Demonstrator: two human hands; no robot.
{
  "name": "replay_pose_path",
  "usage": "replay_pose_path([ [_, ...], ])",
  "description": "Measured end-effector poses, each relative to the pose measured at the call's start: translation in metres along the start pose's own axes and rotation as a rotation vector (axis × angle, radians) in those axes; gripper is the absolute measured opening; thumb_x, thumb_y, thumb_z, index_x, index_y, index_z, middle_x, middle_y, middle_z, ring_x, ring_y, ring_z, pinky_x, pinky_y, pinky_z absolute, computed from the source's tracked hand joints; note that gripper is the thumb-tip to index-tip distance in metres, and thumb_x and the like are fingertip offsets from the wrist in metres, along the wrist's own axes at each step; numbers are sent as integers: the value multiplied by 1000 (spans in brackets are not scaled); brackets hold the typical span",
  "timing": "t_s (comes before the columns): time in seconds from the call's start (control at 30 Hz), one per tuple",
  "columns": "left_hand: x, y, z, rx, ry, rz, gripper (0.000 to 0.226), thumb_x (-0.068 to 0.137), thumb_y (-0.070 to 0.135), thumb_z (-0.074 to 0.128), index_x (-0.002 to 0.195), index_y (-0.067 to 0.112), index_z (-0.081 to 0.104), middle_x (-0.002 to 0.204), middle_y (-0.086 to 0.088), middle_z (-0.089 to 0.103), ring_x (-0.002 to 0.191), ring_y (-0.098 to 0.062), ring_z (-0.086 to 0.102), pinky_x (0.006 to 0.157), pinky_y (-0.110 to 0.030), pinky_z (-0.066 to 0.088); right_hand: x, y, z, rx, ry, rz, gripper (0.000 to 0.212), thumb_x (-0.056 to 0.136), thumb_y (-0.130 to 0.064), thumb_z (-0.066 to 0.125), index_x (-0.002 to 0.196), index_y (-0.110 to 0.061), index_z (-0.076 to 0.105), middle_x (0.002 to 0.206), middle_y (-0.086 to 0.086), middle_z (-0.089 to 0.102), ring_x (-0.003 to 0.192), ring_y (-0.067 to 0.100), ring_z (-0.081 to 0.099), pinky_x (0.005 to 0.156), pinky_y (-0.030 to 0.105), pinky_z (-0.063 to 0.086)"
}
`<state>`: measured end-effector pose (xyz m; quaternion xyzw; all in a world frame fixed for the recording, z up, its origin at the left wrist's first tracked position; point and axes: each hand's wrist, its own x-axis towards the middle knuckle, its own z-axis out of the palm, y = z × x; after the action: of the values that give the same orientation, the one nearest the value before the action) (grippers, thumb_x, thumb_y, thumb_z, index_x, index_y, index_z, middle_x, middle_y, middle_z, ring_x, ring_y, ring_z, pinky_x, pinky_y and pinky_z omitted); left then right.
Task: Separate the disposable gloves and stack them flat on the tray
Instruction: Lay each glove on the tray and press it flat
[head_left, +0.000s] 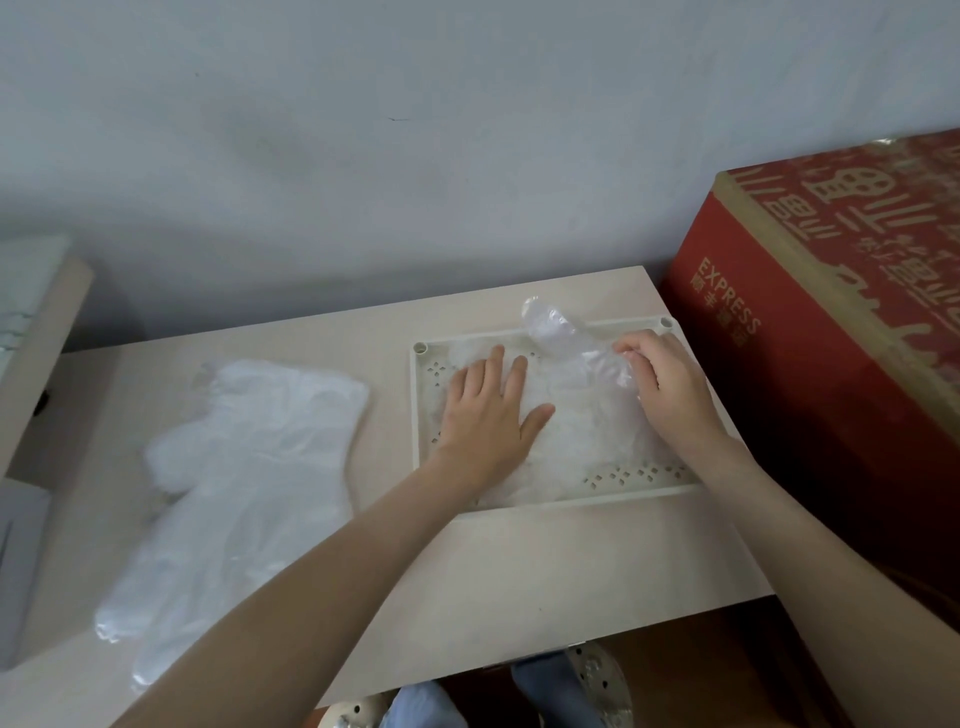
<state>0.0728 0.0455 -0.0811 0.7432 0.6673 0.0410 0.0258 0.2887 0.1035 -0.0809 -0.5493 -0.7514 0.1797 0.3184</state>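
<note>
The left hand lies flat, fingers straight and apart, pinning the glove to the tray. The right hand pinches its crumpled end between curled fingers. We should draw that end gently away from the left fingertips, low over the tray, flattening the film.

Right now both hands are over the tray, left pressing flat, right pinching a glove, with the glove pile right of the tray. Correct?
No. The head view shows the glove pile on the table left of the tray, not right. The rest holds: left hand presses flat, right hand pinches a glove.
</note>
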Motion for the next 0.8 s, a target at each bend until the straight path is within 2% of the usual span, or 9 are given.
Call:
replay_pose_path([
  [0.07,2,-1,0,19,16,-15,75,87,58,17,136,12,50,143,-19,44,123,-37,49,104,-48,37,-1,-2,0,-7,9,-15,20,99,-12,44,107,-18,61,100,5,62,90,22,57,81,42,49],
  [0.13,2,-3,3,30,-68,8,80,85,62,7,149,17,27,157,-16,18,141,-34,23,115,-49,13,-2,-3,1,-27,21,-17,20,99,-10,45,108,-16,62,101,7,61,92,24,57,82,44,49],
  [0.23,1,-6,9,10,-130,-39,88,78,66,-6,153,22,8,160,-12,-5,147,-29,-7,115,-47,-11,0,-7,0,-63,9,13,22,99,-7,43,112,-10,61,102,10,61,97,27,56,85,45,46],
  [0.3,2,-5,13,11,-147,-60,90,76,68,-10,153,23,1,160,-13,-11,146,-30,-13,114,-46,-15,5,-12,2,-112,-15,53,24,98,-5,41,115,-7,58,105,14,61,101,34,55,87,47,43],
  [0.43,2,-5,15,-12,-184,-82,75,94,65,15,153,24,-5,158,-13,-20,144,-30,-21,115,-45,-16,10,-24,9,-305,47,143,43,84,1,50,127,-1,51,121,20,57,117,41,47,95,47,32],
  [0.53,2,-4,14,-21,-178,-92,75,94,65,16,153,25,-6,157,-11,-22,144,-28,-23,116,-44,-16,6,-36,17,-344,71,-42,51,74,-7,49,124,1,52,130,19,54,121,37,46,99,42,27],
  [0.67,3,-2,15,-20,-191,-100,76,93,66,14,153,25,-8,158,-9,-20,145,-25,-21,116,-43,-16,-1,-44,33,-358,-245,-264,59,89,-36,30,136,-6,48,149,13,39,140,26,30,113,32,14],
  [0.73,3,-2,16,-29,-194,-110,77,92,67,15,152,26,-7,159,-8,-18,145,-25,-20,117,-44,-14,-4,-37,38,-402,-428,-196,78,85,-54,8,149,-14,31,160,5,20,148,18,11,117,30,3],
  [0.8,4,-3,15,-44,-212,-115,78,92,68,17,152,27,-7,159,-8,-19,145,-25,-20,117,-44,-13,-5,-28,40,-439,-490,-127,83,82,-60,-3,154,-21,14,162,-1,7,149,13,0,118,30,-3],
])
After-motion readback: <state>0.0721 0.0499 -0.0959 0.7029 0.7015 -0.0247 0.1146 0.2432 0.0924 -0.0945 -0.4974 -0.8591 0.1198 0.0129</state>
